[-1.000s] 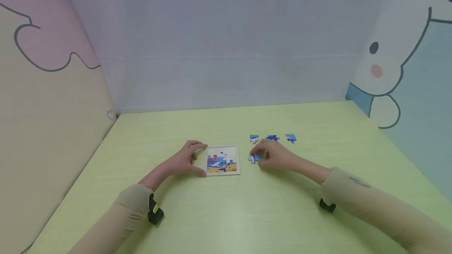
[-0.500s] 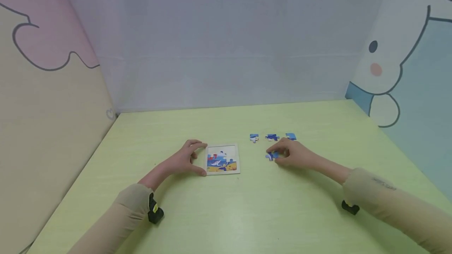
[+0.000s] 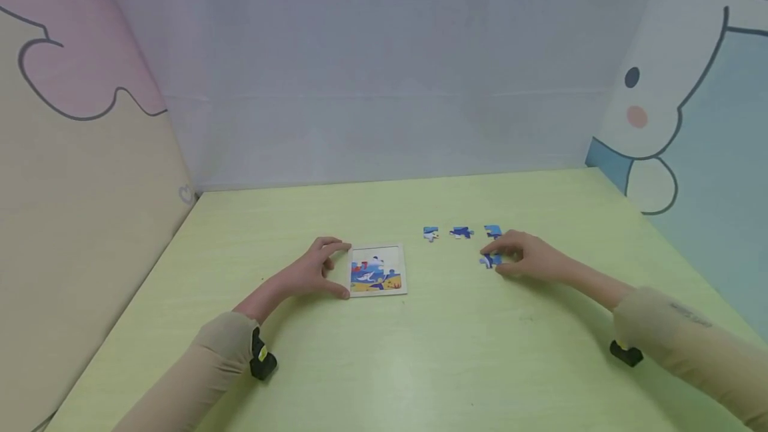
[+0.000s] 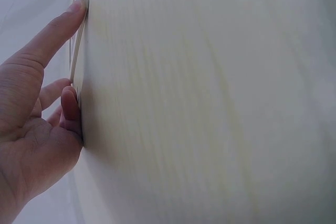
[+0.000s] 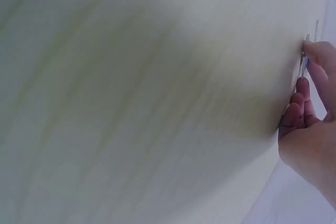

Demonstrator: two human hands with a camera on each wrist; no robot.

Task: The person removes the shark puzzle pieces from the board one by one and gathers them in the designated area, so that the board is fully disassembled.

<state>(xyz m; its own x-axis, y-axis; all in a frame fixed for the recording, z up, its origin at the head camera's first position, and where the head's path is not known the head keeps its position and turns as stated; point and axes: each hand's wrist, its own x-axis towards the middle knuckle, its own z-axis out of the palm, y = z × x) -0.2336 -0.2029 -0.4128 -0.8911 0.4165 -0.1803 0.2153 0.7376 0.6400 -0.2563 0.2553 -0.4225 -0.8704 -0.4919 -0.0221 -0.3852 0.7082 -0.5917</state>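
The right hand rests on the pale green tabletop towards its right side, its fingertips curled down on a small blue-and-white flat cardboard puzzle piece, pinching or pressing it against the surface; the right wrist view shows the thumb and forefinger closed on the piece's thin edge; the piece lies just in front of a row of three more small blue loose puzzle pieces nearer the far edge, the rightmost of them close beside the fingers; the left hand lies near the middle of the table with forefinger and thumb spread in a wide bracket, touching the left edge of the square white-framed puzzle board, which already carries a blue, red and yellow picture in part; it steadies the board rather than grips round it; the piece looks very light, thin and stiff, probably smooth-faced and hard to lift off a flat top, so it is best slid, or taken by two opposite edges with thumb and fingertip, keeping clear of the small tabs, which could bend; the board seems light enough to skid if nudged
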